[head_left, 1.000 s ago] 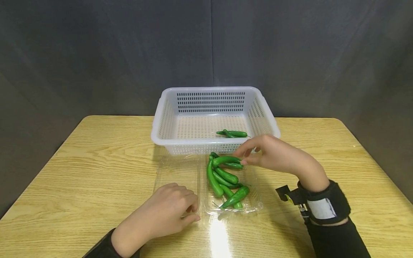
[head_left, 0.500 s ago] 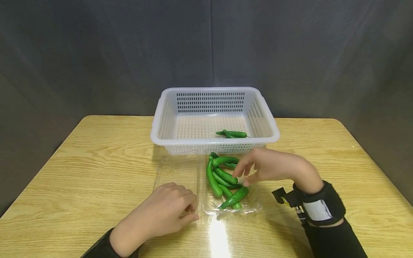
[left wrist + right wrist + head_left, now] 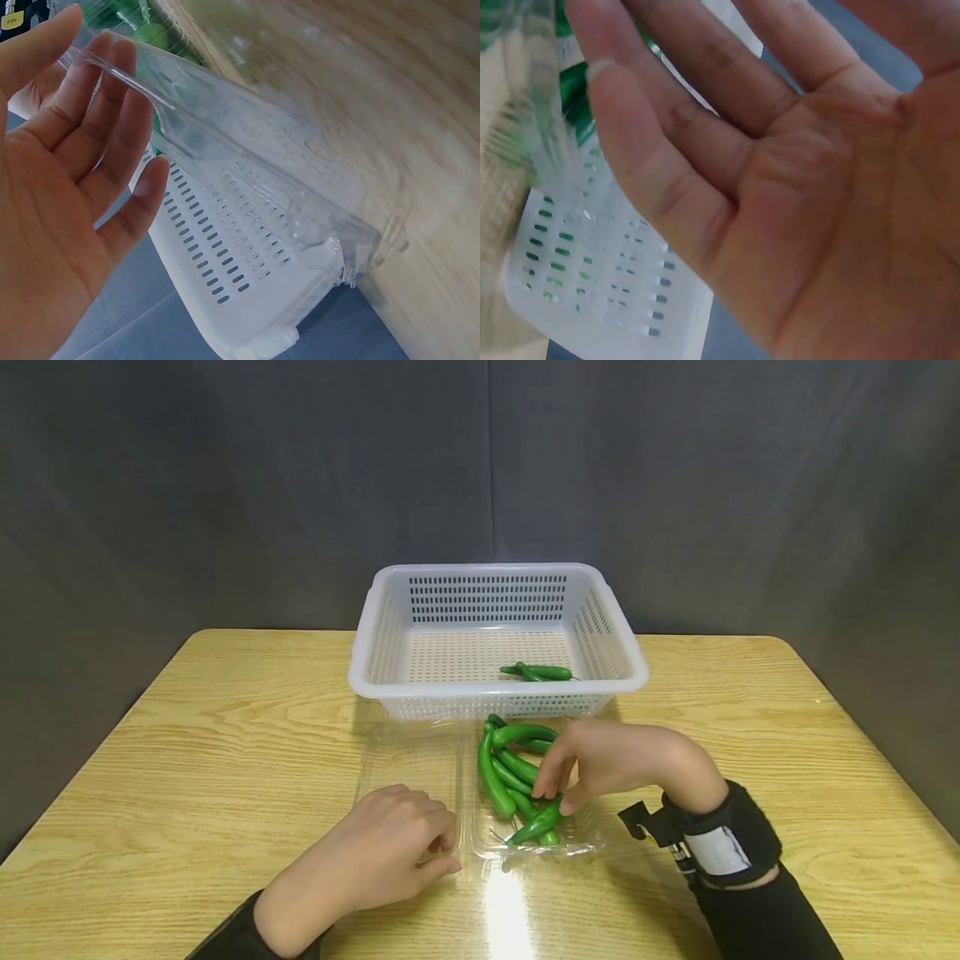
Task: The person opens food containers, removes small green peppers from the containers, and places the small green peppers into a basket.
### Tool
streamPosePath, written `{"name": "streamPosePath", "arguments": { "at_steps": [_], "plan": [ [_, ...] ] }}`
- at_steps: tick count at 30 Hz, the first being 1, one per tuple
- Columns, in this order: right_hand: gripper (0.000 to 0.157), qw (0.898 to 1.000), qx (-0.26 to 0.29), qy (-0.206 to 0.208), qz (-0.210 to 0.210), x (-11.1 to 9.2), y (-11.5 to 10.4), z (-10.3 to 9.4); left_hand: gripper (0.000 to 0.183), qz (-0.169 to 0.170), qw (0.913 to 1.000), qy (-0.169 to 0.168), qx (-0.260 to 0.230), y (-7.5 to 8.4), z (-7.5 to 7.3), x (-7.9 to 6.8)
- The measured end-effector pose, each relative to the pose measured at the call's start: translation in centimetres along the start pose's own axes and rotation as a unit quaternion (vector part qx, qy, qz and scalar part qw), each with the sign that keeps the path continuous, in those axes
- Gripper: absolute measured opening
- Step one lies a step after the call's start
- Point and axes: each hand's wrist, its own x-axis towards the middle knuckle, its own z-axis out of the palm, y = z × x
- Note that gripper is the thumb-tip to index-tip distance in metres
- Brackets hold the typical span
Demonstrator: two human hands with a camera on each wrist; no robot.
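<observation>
Several green chili peppers (image 3: 495, 781) lie in the right half of a clear hinged plastic box (image 3: 588, 843), whose lid (image 3: 408, 768) is folded out flat to the left. Over the box hangs my right hand (image 3: 611, 764), palm down, fingertips and thumb just above or at the nearest chili pepper (image 3: 536, 827). Whether they touch it is hidden; the right wrist view shows loosely bent fingers (image 3: 667, 142) with nothing seen in them. My left hand (image 3: 393, 847) rests by the near edge of the lid, its fingers (image 3: 112, 135) loosely bent and holding nothing.
Behind the box stands a white slotted plastic basket (image 3: 487, 687) with a few chili peppers (image 3: 543, 672) on its floor. The wooden table (image 3: 225, 760) reaches out on both sides. A dark curtain (image 3: 300, 485) closes off the back.
My right hand has moved from near the basket's front rim toward me and slightly left, down to the nearest chili pepper. The left hand has stayed almost still.
</observation>
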Motion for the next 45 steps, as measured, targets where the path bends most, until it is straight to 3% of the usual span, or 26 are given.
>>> {"name": "streamPosePath", "arguments": {
  "at_steps": [23, 36, 45],
  "plan": [
    [0.028, 0.994, -0.038, -0.015, 0.102, 1.4, -0.6, 1.1, 0.028, -0.001, 0.9999, -0.001, -0.013, 0.1, 0.0, 0.0],
    [0.039, 0.99, -0.074, -0.01, 0.12, 1.7, -0.3, 1.3, 0.027, -0.001, 1.0, 0.002, -0.007, -0.1, 0.1, -0.1],
    [0.038, 0.989, -0.082, -0.006, 0.126, 1.7, -0.6, 1.3, 0.028, -0.004, 1.0, -0.002, -0.007, 0.0, 0.1, 0.0]
  ]
}}
